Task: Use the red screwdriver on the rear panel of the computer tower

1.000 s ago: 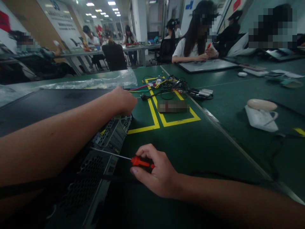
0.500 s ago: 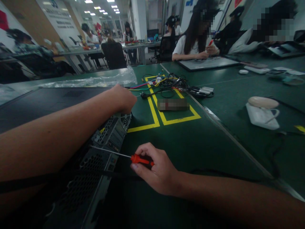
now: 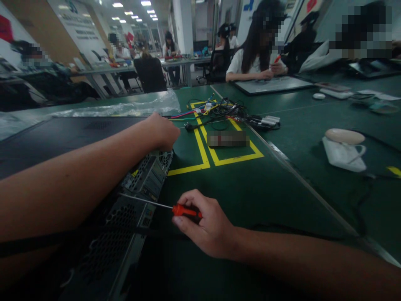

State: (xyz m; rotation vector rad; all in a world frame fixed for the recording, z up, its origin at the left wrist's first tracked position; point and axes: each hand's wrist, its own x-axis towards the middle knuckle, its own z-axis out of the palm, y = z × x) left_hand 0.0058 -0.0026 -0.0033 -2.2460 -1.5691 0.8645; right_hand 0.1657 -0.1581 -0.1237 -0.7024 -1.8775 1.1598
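A black-handled screwdriver with red parts (image 3: 185,212) is gripped in my right hand (image 3: 213,225). Its long metal shaft points left, and the tip meets the back panel of a computer case (image 3: 106,246) lying at the left. Perforated metal, a round fan grille and ports show on that panel. My left forearm reaches across the case. At its far corner, my left hand (image 3: 163,130) is curled over the edge, with most fingers hidden from view. The screw or slot at the screwdriver's tip is too small to make out.
Beyond the case lie tangled cables (image 3: 225,109) with a black plug (image 3: 189,126) and a blurred-out box (image 3: 228,139) inside yellow tape. Clear plastic wrap (image 3: 150,103) lies behind. A lidded white cup (image 3: 344,149) stands right. Across the table, a person works over a flat panel (image 3: 275,84).
Both hands and the screwdriver hold nearly the same place. The view has shifted very slightly; the case and cables have not visibly moved.
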